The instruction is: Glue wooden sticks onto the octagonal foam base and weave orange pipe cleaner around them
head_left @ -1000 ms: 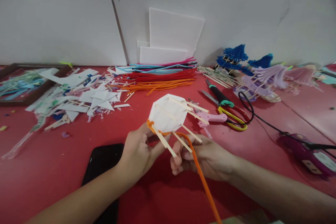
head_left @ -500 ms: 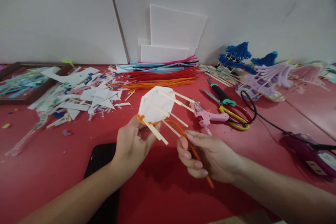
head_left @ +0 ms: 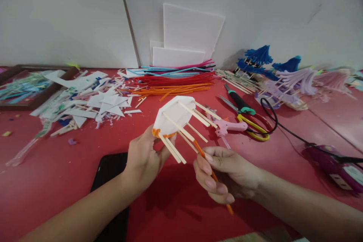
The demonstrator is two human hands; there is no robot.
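Note:
A white foam board piece [head_left: 172, 115] with cut corners has several thin wooden sticks [head_left: 179, 126] standing out from its face. My left hand [head_left: 144, 155] is closed on its near edge, the fingertips hidden behind it. An orange pipe cleaner [head_left: 199, 149] is wrapped along that edge, around the base of the closest sticks. Its loose length runs to my right hand [head_left: 217, 174], which pinches it between thumb and fingers; the tail hangs below the hand. Just beyond the sticks lies a pink glue gun [head_left: 227, 126].
Scissors [head_left: 253, 126] and green-black pliers [head_left: 241, 102] lie right of the glue gun. Behind are bundled pipe cleaners [head_left: 176, 79]. White scraps [head_left: 104, 102] cover the left. Finished-looking blue and lilac pieces [head_left: 295, 79] stand back right. A black phone [head_left: 112, 196] lies under my left arm.
The foam board piece has moved slightly right and tilted, its sticks now pointing more down and right. My right hand has gone slightly lower, with the pipe cleaner drawn straighter.

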